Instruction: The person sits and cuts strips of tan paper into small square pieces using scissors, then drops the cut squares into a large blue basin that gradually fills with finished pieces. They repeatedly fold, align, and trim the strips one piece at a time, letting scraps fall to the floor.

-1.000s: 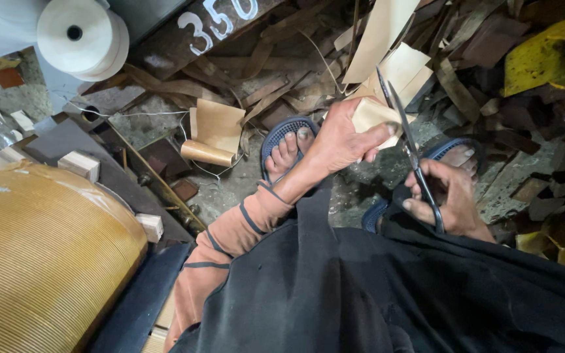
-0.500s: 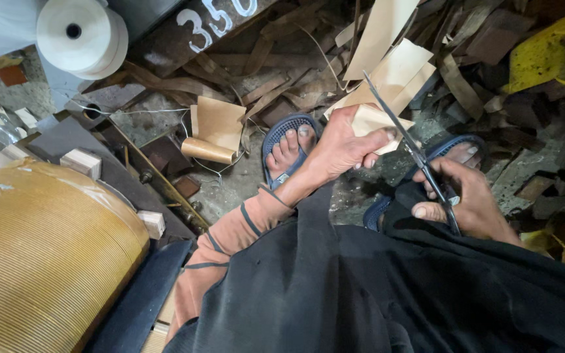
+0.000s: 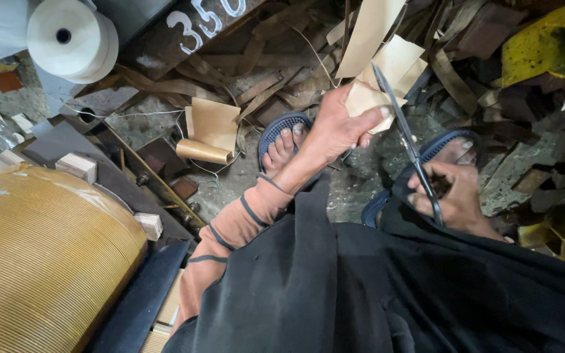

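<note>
Scrap-littered floor lies far below. Left hand (image 3: 338, 127) pinches a tan paper piece (image 3: 387, 78); right hand (image 3: 449, 196) grips scissors (image 3: 405, 134) (blades closed against its edge). The piece looks mostly uncut.

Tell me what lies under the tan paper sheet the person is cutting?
Under the tan paper sheet lie brown scrap strips and grey floor. The left hand covers its lower edge; long steel scissors in the right hand cross it.

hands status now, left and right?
Left hand: closed, holding a tan paper piece.
Right hand: closed on the scissors, blades at the paper.
</note>
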`<action>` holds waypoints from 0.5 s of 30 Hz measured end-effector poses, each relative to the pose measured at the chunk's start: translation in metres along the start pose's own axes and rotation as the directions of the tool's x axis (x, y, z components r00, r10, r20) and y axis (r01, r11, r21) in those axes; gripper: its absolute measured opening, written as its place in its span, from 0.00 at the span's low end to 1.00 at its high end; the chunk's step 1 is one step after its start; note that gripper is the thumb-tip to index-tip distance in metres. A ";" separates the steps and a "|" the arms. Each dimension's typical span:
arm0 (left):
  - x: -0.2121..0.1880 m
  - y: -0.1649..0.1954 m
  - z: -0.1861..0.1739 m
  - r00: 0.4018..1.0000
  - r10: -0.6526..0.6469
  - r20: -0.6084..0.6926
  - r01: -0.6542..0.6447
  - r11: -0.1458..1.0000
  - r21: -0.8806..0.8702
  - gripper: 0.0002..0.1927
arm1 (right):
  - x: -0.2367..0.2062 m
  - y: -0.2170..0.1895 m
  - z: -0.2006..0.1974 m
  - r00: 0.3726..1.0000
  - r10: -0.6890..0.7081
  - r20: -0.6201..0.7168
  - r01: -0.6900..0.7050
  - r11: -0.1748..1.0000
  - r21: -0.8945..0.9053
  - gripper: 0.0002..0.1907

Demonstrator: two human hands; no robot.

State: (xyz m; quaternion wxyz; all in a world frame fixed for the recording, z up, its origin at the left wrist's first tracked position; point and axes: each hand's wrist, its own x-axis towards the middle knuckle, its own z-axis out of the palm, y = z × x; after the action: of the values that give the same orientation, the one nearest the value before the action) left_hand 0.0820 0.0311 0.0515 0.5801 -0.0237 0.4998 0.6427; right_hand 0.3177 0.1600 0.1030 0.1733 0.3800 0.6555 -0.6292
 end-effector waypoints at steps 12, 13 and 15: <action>-0.012 -0.007 0.008 1.000 -0.010 0.026 0.008 0.995 0.098 0.09 | 0.004 -0.026 -0.003 0.980 0.138 0.142 -0.139 0.990 -0.001 0.33; -0.014 -0.007 0.008 0.999 -0.015 0.049 0.011 0.996 0.085 0.08 | 0.003 -0.025 -0.003 0.979 0.148 0.139 -0.145 0.989 -0.030 0.32; -0.019 -0.007 0.009 0.996 -0.032 0.088 0.027 0.998 0.059 0.09 | -0.001 -0.022 -0.004 0.978 0.136 0.157 -0.134 0.991 -0.022 0.28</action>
State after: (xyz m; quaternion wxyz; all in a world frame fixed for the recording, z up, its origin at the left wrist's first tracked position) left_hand 0.0986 0.0224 0.0634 0.6118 0.0143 0.4913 0.6198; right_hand 0.3034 0.1658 0.1192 0.2692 0.3713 0.6160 -0.6404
